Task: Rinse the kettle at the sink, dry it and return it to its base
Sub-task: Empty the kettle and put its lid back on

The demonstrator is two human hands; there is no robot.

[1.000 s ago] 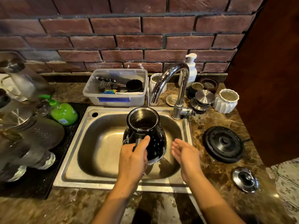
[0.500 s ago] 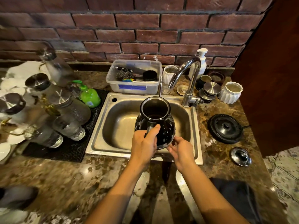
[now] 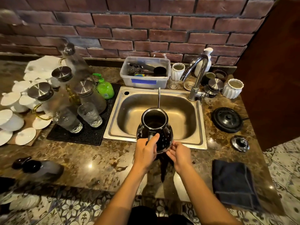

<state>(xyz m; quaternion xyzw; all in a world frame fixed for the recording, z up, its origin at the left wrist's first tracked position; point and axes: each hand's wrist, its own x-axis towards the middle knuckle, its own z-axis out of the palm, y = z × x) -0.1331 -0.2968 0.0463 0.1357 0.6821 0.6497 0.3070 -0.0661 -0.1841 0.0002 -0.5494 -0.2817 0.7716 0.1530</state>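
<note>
The black kettle (image 3: pixel 155 127), lid off and wet with droplets, hangs over the front rim of the steel sink (image 3: pixel 198 140). My left hand (image 3: pixel 146 151) grips its handle, thumb up along it. My right hand (image 3: pixel 179 153) cups the kettle's lower right side from beneath. Its thin spout points away toward the back of the basin. The round black kettle base (image 3: pixel 228 119) sits on the counter right of the sink, with the shiny kettle lid (image 3: pixel 240 143) in front of it. A dark folded towel (image 3: pixel 233 184) lies at the counter's front right.
The curved tap (image 3: pixel 195 75) rises at the sink's back right. A plastic tub (image 3: pixel 145 73) with scrubbers stands behind the sink. Glass bottles and a green soap bottle (image 3: pixel 103 86) crowd a black mat (image 3: pixel 84 133) on the left, beside white dishes. White ribbed cups stand near the tap.
The kettle has been drawn back from the middle of the basin to its front rim. My right hand, free a second ago, now supports the kettle's underside. The view has pulled back.
</note>
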